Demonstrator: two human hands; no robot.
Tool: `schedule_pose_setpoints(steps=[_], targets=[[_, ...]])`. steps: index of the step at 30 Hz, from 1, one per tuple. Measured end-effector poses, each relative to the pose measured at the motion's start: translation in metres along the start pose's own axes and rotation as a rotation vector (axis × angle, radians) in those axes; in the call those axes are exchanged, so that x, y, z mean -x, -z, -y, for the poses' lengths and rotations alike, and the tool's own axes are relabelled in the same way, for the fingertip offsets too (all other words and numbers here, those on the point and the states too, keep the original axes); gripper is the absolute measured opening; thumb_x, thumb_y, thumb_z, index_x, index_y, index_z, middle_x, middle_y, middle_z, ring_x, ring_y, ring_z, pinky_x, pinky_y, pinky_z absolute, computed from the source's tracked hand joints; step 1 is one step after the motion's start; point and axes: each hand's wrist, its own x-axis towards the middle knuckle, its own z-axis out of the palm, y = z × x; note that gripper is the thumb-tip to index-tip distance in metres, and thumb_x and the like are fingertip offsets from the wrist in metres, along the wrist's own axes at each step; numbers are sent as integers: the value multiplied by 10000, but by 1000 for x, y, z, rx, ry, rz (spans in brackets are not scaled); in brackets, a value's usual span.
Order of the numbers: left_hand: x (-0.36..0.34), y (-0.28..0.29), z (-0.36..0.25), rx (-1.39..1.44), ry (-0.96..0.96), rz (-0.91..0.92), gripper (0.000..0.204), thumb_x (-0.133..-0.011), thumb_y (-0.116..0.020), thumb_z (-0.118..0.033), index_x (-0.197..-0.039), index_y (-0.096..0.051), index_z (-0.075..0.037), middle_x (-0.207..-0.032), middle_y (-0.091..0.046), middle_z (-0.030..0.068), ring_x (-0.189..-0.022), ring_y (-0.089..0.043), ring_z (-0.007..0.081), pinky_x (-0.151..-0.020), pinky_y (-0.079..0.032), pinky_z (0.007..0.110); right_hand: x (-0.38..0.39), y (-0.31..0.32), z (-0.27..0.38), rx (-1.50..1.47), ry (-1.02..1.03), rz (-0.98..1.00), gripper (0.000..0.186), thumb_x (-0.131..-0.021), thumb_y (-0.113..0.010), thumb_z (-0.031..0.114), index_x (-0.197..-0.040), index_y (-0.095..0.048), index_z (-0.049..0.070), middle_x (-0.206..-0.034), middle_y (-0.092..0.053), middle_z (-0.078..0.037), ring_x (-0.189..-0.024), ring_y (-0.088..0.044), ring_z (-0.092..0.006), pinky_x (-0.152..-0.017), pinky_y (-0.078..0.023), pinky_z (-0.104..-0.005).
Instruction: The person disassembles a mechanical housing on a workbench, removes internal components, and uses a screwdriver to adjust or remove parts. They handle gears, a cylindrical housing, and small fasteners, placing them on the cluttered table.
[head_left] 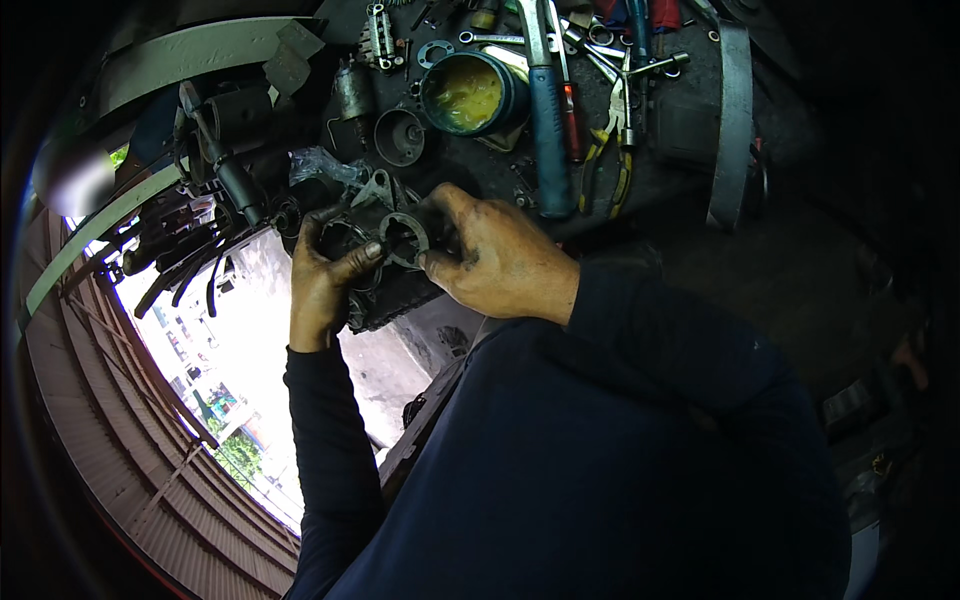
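Note:
My left hand (330, 280), grimy and gloveless, grips a dark greasy metal housing (345, 240) at the bench edge, thumb pressed across its front. Against that housing my right hand (500, 255) holds a round grey metal ring (404, 240) with an open centre, thumb on its lower rim and fingers curled behind it. A triangular bracket with a hole (376, 190) sticks up just above the ring. A crumpled clear plastic bag (322, 167) lies behind the parts. What the fingertips of both hands touch at the back is hidden.
The dark bench holds a pot of yellow grease (470, 95), a blue-handled hammer (550, 150), yellow pliers (600, 160), several wrenches (490, 39), a metal cup (398, 135) and a cylindrical motor (353, 95). Metal strips (730, 130) and a bright opening with a corrugated shutter (110, 420) flank it.

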Motion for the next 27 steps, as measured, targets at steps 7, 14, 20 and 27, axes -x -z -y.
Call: schedule_pose_setpoints(steps=[7,14,20,27], targets=[[-2,0,0,-30,-21,1,634,-802,-872,35,-1353,-560,0,-1161,-735,157,-1027,-723,217,-888,-612,325,6,1,1,-105,34,-12,430,-890,-754,185,-1166,-554,-78,-903,-723,-298,-874,-734,-473,-786,-572,-520],[-1,0,2,-1,-4,8,649,-794,-898,11,-1348,-559,0,-1158,-738,156,-1034,-724,226,-867,-613,327,-6,-8,15,200,73,-250,630,-888,-753,231,-1400,-508,-43,-895,-748,-241,-853,-756,-419,-829,-585,-513],[-1,-3,0,-91,-59,-22,657,-797,-892,10,-1355,-546,0,-1142,-734,139,-998,-728,217,-847,-606,315,-24,-17,22,150,-91,-143,637,-857,-710,139,-1402,-458,-74,-833,-716,-253,-841,-746,-438,-812,-581,-511],[2,-4,-3,-63,-16,2,642,-828,-832,49,-1394,-535,-9,-1186,-726,139,-1030,-727,221,-893,-598,328,-23,-21,15,24,-50,-183,598,-875,-707,101,-1392,-453,-60,-860,-701,-235,-856,-745,-388,-801,-574,-481]])
